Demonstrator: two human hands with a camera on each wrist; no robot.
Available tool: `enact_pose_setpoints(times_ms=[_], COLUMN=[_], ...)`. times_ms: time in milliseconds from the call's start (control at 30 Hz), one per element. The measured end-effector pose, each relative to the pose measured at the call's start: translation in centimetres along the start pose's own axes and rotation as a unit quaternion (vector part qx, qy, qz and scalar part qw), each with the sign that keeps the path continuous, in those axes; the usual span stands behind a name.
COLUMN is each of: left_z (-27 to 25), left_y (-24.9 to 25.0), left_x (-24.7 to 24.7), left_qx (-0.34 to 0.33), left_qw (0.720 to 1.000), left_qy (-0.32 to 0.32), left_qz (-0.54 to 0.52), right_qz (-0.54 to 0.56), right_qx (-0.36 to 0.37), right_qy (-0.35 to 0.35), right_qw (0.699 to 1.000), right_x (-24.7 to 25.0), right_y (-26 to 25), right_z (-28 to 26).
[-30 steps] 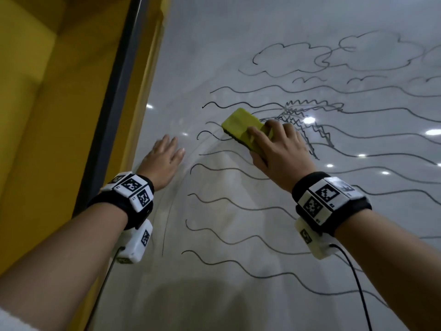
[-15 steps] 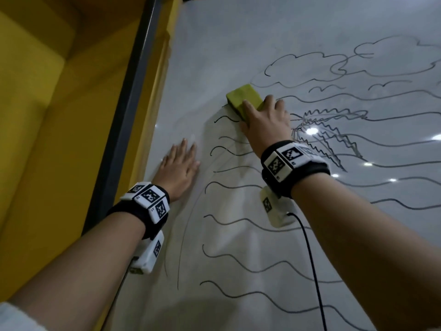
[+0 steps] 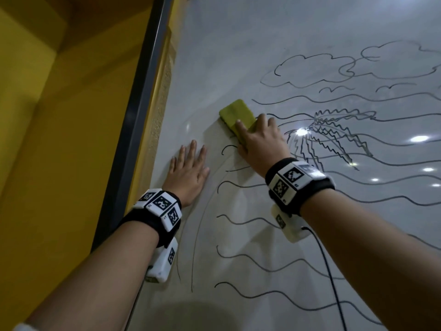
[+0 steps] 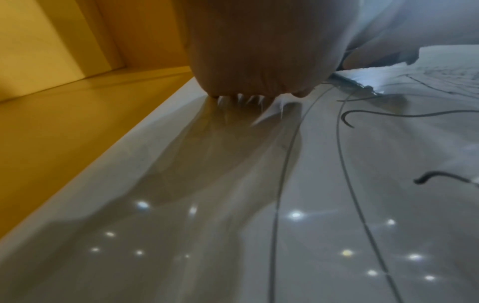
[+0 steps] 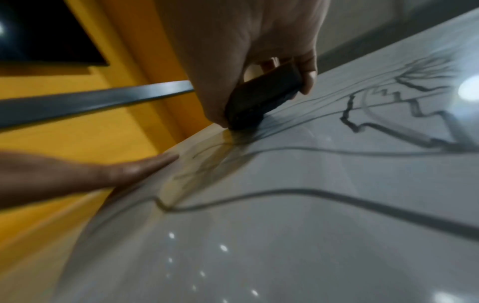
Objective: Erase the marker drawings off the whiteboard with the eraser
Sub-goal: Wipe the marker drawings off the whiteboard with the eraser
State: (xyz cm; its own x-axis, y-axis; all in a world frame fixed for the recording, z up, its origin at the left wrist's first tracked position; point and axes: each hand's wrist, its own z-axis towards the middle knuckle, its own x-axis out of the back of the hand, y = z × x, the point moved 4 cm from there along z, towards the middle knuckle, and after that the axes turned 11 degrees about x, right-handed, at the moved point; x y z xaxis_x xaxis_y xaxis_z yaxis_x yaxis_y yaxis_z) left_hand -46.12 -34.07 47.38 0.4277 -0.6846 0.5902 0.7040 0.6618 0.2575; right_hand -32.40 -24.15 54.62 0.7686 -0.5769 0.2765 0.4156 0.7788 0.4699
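The whiteboard (image 3: 238, 56) fills the view and carries black marker drawings (image 3: 334, 130): clouds, wavy lines and a zigzag shape. My right hand (image 3: 259, 139) grips a yellow-green eraser (image 3: 236, 115) and presses it flat on the board at the left ends of the upper wavy lines. In the right wrist view the eraser (image 5: 261, 98) shows its dark felt side against the board, held between thumb and fingers. My left hand (image 3: 188, 168) lies flat on the board with straight fingers, left of and below the eraser. Its palm (image 4: 254, 51) fills the top of the left wrist view.
A dark metal frame strip (image 3: 140, 111) runs along the board's left edge, with a yellow wall (image 3: 59, 139) beyond it. Ceiling lights reflect as bright spots (image 3: 420, 139) on the glossy board. A cable (image 3: 334, 271) hangs from my right wrist camera.
My right hand swept the eraser up and to the left across the board, then slightly back down. The left ends of the upper wavy lines are gone. The left hand stays flat.
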Motion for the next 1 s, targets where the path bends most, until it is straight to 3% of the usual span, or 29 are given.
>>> enact_pose_setpoints(times_ms=[67,167,333,467,633,800,933,1000], left_z=[0.1,0.1,0.2,0.1,0.1,0.0,-0.3,-0.3], left_y=[-0.1,-0.3,-0.3,-0.3,-0.3,-0.4,-0.4,-0.5], left_x=[-0.1,-0.4,-0.5,-0.4,-0.4,0.0,0.5,0.8], left_qx=[-0.004,-0.012,-0.010,-0.013,-0.012,-0.014,-0.015,-0.015], left_qw=[1.000,1.000,1.000,1.000,1.000,0.999,0.999,0.999], left_qy=[-0.002,0.000,-0.002,-0.012,-0.016,-0.020,-0.024,-0.032], left_qz=[-0.001,0.002,0.003,0.013,0.014,0.020,0.017,0.028], right_qz=[-0.009,0.028,-0.015,0.016,-0.024,0.021,-0.013,-0.009], right_qx=[-0.006,-0.074,0.013,-0.075,0.015,-0.064,0.014,-0.009], right_qy=[0.007,0.025,-0.010,0.011,-0.028,-0.008,-0.043,-0.037], right_qw=[1.000,0.997,1.000,0.997,0.999,0.998,0.999,0.999], right_x=[0.4,0.9,0.1,1.4,0.5,1.2,0.6,1.1], right_y=[1.2,1.9,-0.1,2.3,0.1,1.2,0.0,1.5], right_z=[0.2,0.2,-0.5,0.0,-1.0,-0.7,-1.5,-1.5])
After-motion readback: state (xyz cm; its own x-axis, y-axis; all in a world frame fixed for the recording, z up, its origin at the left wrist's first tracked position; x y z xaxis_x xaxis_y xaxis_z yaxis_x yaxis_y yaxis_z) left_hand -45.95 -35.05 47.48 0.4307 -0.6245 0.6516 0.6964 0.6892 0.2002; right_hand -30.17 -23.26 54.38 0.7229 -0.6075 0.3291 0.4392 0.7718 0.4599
